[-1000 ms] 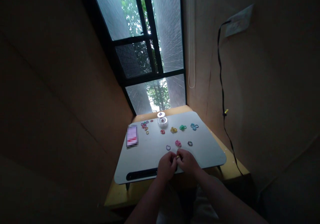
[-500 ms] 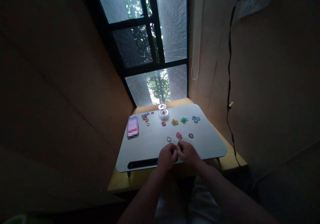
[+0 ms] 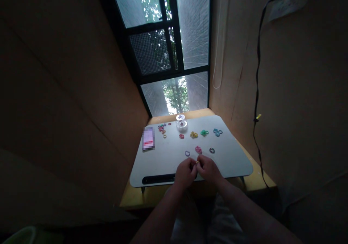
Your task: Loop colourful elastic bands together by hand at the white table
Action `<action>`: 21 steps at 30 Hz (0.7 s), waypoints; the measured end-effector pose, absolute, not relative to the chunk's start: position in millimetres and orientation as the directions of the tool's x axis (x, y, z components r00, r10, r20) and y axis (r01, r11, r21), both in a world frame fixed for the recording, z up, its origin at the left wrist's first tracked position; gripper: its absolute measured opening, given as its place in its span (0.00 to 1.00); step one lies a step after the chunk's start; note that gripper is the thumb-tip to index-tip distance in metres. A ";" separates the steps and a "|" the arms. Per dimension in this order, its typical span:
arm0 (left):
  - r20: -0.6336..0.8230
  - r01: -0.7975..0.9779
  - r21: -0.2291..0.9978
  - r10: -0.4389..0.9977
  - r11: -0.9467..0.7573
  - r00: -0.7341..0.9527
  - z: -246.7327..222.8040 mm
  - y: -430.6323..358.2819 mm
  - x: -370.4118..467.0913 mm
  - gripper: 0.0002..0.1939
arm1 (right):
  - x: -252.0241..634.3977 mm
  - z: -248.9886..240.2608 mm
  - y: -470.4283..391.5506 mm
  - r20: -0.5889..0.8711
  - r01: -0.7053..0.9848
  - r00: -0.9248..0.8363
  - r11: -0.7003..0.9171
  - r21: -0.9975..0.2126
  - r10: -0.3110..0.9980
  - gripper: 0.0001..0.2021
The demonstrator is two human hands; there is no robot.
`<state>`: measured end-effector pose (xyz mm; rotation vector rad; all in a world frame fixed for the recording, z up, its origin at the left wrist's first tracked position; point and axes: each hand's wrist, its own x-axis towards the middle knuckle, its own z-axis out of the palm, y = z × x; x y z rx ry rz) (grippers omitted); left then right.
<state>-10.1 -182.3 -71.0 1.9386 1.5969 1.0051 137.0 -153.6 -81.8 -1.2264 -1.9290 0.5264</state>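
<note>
Over the worktop [image 3: 163, 160]: left hand [image 3: 186, 172], right hand [image 3: 208, 168].
Right fingers clamped a yellowish band [image 3: 198, 162]; left fingers, I couldn't tell.

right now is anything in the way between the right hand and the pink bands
Nothing visible stands between the right hand and the pink bands; they lie just beyond it, too close to tell whether they touch. The purple band is to their left and the dark band to their right, neither in between.

I'd call this a room in a home: I see 1 short-legged white table [image 3: 163, 160] on a yellow ledge [image 3: 262, 180], 1 dark-framed window [image 3: 174, 73] and plain walls [image 3: 67, 110].
</note>
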 end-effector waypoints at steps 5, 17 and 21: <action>0.245 0.565 0.790 0.968 -0.236 0.061 -69.5 -179.4 -13.3 0.08 | 136.8 -84.3 -151.8 0.397 0.566 -0.255 0.469 -0.678 0.882 0.06; 0.243 0.420 0.876 0.969 -0.239 0.044 -70.6 -173.5 -16.7 0.09 | 136.6 -86.8 -147.3 0.395 0.528 -0.241 0.461 -0.713 0.887 0.10; 0.236 0.398 0.888 0.971 -0.231 0.038 -73.9 -171.5 -18.0 0.10 | 137.0 -85.1 -147.7 0.380 0.499 -0.240 0.449 -0.741 0.893 0.12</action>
